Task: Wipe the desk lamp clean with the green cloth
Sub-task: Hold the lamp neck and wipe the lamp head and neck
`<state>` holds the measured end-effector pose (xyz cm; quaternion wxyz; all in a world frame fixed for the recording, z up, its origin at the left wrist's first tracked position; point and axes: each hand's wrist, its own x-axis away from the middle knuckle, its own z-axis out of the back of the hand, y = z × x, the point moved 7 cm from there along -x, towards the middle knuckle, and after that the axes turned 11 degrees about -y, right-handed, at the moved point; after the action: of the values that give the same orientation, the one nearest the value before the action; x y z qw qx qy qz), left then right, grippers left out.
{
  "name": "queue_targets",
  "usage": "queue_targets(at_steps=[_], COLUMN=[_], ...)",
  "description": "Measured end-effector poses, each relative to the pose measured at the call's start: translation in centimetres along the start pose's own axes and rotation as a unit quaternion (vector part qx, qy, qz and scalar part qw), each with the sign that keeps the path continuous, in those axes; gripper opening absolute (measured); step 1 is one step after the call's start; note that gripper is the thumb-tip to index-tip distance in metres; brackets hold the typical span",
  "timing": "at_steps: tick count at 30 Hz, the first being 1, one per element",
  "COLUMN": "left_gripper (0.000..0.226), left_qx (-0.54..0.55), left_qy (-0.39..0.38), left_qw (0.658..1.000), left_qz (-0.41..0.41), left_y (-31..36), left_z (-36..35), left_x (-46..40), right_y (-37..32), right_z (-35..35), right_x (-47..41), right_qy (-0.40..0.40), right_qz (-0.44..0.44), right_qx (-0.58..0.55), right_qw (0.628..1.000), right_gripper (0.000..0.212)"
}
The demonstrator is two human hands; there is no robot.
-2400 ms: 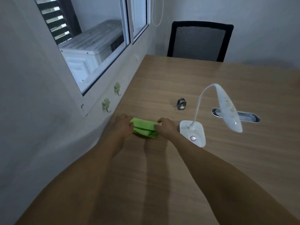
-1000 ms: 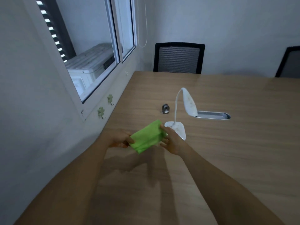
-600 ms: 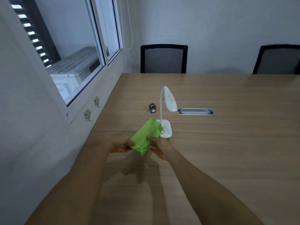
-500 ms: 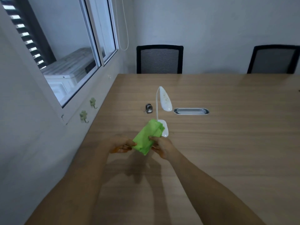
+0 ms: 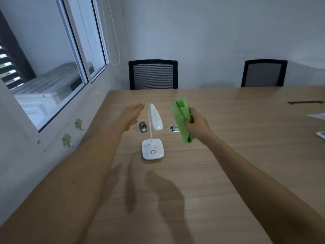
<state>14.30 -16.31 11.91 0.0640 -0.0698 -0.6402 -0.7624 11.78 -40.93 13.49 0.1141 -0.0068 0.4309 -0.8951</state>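
A white desk lamp (image 5: pixel 152 150) stands on the wooden table, its square base bearing a pink ring and its thin neck curving up to a speckled, dirty head (image 5: pixel 155 117). My right hand (image 5: pixel 197 124) is raised to the right of the lamp head and grips the folded green cloth (image 5: pixel 182 118), a short gap away from the lamp. My left hand (image 5: pixel 131 114) hovers to the left of the lamp head, flat and with fingers extended, holding nothing and not touching the lamp.
A small metal object (image 5: pixel 142 127) sits behind the lamp, and a cable grommet (image 5: pixel 174 128) lies partly hidden by the cloth. Two black chairs (image 5: pixel 153 74) stand at the far edge. The window wall with hooks (image 5: pixel 66 139) runs along the left. Papers (image 5: pixel 318 116) lie far right.
Both hands held the cloth near the table's front; now my left hand has let go and both hands have risen to either side of the lamp head, cloth in the right.
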Motion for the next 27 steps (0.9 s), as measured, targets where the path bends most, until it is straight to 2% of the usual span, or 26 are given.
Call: queue_targets(at_steps=[5, 13, 17, 23, 25, 27], left_gripper=[0.05, 0.039, 0.038, 0.044, 0.044, 0.044], left_qx=[-0.035, -0.049, -0.048, -0.049, -0.051, -0.056], left_qy=[-0.051, -0.063, -0.058, -0.069, -0.066, -0.065], left_qw=[0.998, 0.997, 0.997, 0.996, 0.996, 0.996], left_qz=[0.005, -0.002, 0.0, 0.009, 0.01, 0.01], left_y=[0.8, 0.0, 0.2, 0.2, 0.2, 0.3], left_z=[-1.6, -1.3, -1.3, -1.4, -1.3, -1.3], left_x=[-1.2, -2.2, -2.0, -1.8, -1.8, -1.9], right_y=[-5.1, -6.5, -6.2, -4.4, -3.3, -2.2], right_z=[-0.1, -2.9, -3.2, -2.7, -2.1, -1.0], right_x=[-0.9, -1.3, 0.5, 5.4, 6.3, 6.2], right_qy=[0.001, -0.017, -0.003, 0.038, 0.068, 0.109], right_qz=[0.118, 0.184, 0.261, 0.378, 0.384, 0.362], right_qx=[0.083, 0.151, 0.203, 0.309, 0.326, 0.318], right_qw=[0.99, 0.971, 0.944, 0.872, 0.861, 0.87], right_gripper=[0.054, 0.059, 0.056, 0.046, 0.045, 0.046])
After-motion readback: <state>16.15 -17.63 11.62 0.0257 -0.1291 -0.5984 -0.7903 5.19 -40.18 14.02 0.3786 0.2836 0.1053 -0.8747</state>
